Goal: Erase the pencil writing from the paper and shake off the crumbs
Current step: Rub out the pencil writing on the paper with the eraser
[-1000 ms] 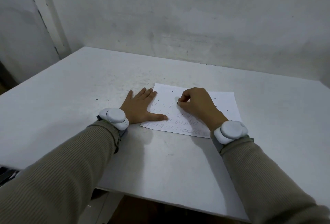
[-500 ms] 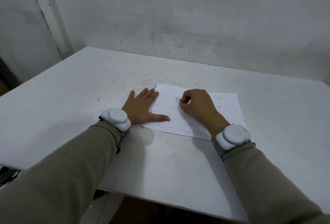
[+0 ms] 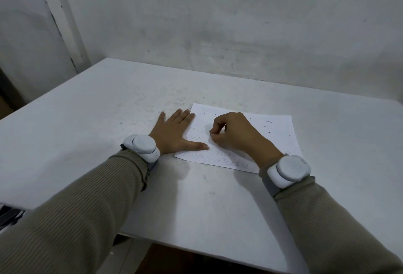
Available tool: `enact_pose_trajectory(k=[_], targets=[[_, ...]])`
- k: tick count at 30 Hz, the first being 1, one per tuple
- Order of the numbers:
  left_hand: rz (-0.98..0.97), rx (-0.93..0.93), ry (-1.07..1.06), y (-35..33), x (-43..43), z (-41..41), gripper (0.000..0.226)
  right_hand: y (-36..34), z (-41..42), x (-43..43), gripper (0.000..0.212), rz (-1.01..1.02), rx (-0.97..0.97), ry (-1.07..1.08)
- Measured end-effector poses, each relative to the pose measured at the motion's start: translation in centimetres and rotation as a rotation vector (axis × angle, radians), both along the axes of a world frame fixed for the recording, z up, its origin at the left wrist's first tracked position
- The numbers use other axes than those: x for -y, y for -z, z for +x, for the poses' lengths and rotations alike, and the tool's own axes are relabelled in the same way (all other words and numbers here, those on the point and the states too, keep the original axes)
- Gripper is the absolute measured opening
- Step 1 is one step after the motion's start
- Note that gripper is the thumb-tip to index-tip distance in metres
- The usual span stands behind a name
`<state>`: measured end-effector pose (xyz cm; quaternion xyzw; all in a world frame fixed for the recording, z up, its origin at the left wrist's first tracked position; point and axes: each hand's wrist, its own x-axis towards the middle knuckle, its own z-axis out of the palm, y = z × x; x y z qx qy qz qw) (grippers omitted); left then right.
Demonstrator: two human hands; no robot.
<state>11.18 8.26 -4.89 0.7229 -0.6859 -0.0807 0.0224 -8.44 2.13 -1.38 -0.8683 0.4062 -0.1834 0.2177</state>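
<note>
A white sheet of paper (image 3: 274, 134) lies flat on the table with faint pencil lines across its left and near parts. Dark eraser crumbs (image 3: 269, 122) are scattered over its far and right areas. My left hand (image 3: 174, 135) lies flat with straight fingers, its fingertips and thumb pressing the sheet's left edge. My right hand (image 3: 237, 134) rests on the middle of the sheet with fingers curled, pinching a small eraser (image 3: 211, 134) against the writing; the eraser is almost wholly hidden by the fingers.
The white table (image 3: 109, 121) is scuffed and speckled, and its near edge runs just below my forearms. A grey wall (image 3: 218, 22) stands close behind the far edge. White tracker bands sit on both wrists.
My right hand has slid a little toward me and to the left along the writing. My left hand has stayed pressed on the sheet's left edge.
</note>
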Motion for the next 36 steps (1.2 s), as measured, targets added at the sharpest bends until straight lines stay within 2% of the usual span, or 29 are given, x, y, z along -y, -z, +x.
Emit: enact_pose_trajectory(k=[8,13,19,21,25,32,36], targets=[[0.0,-0.01,0.002,0.0,0.1,0.1,0.132,0.9,0.6,1.2,0.007,-0.138,0.016,0.115],[0.001,-0.006,-0.005,0.0,0.2,0.0,0.136,-0.2,0.3,0.3,0.007,0.0,-0.03,-0.021],[-0.002,-0.016,-0.003,0.0,0.1,0.0,0.136,0.7,0.9,1.4,0.008,-0.132,-0.009,0.138],[0.001,-0.013,-0.002,0.0,0.1,0.0,0.136,0.6,1.0,0.9,0.009,-0.127,0.005,0.11],[0.003,-0.006,-0.001,0.0,0.1,-0.1,0.137,0.0,0.8,-0.4,0.008,0.039,-0.029,-0.014],[-0.005,-0.002,0.003,0.1,0.2,0.2,0.132,0.6,0.7,1.5,0.005,-0.042,0.054,0.09],[-0.008,0.003,0.006,0.2,0.3,0.1,0.133,0.4,0.5,0.2,0.006,-0.016,0.054,0.027]])
